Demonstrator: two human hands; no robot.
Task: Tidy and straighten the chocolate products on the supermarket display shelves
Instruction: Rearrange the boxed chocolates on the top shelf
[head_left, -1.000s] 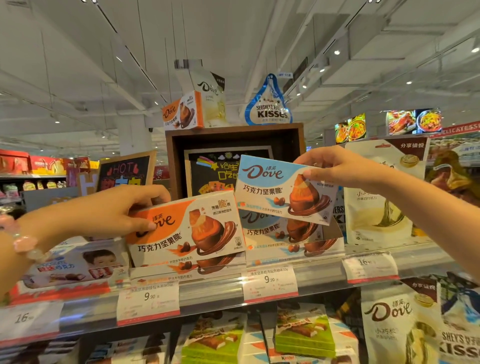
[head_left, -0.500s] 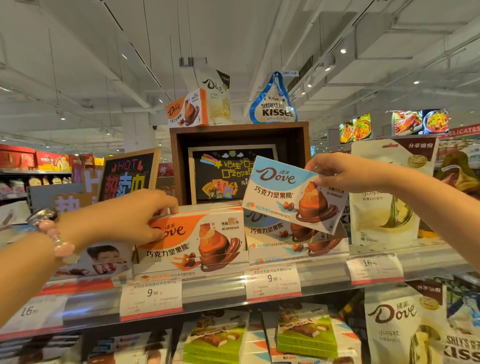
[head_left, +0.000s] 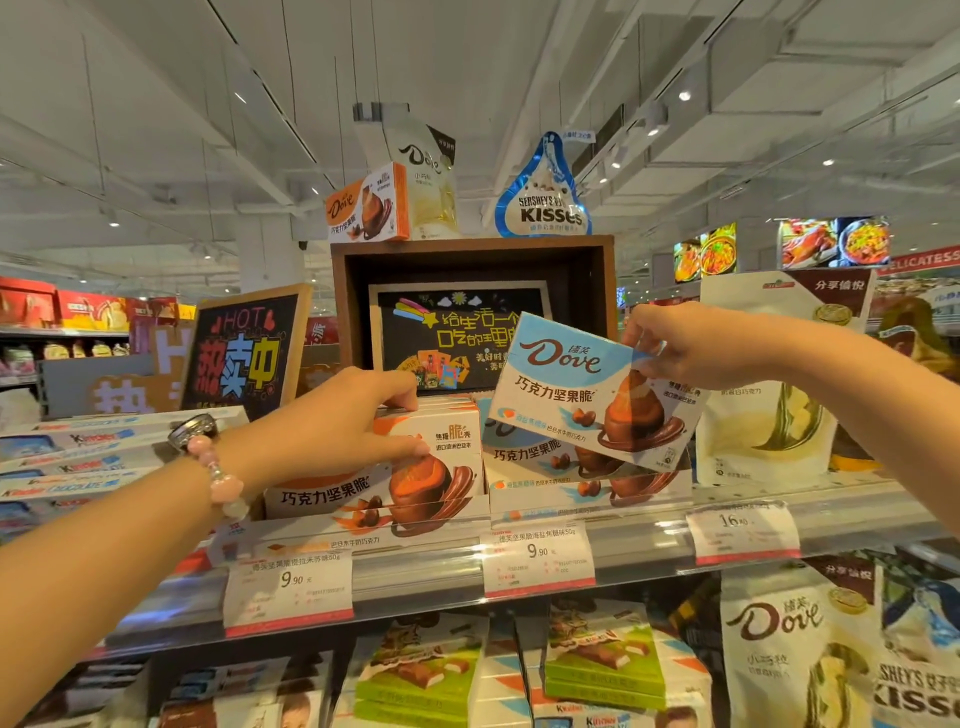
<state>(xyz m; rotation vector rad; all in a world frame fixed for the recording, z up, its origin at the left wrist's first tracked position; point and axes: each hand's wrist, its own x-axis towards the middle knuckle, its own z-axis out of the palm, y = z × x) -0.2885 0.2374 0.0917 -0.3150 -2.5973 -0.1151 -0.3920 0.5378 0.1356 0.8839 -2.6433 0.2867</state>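
The blue Dove box (head_left: 587, 387) is pale blue above and white below, with brown lettering and a brown-and-orange chocolate picture. The orange Dove box (head_left: 415, 467) is orange and white, with the same brown chocolate swirl. A bracelet (head_left: 221, 478) of pale pink beads circles the left wrist. The price tags (head_left: 537, 558) are white with a red lower edge. The lower boxes (head_left: 602, 660) show bright green bands. The chalkboard sign (head_left: 244, 353) is black with red, blue and yellow characters.
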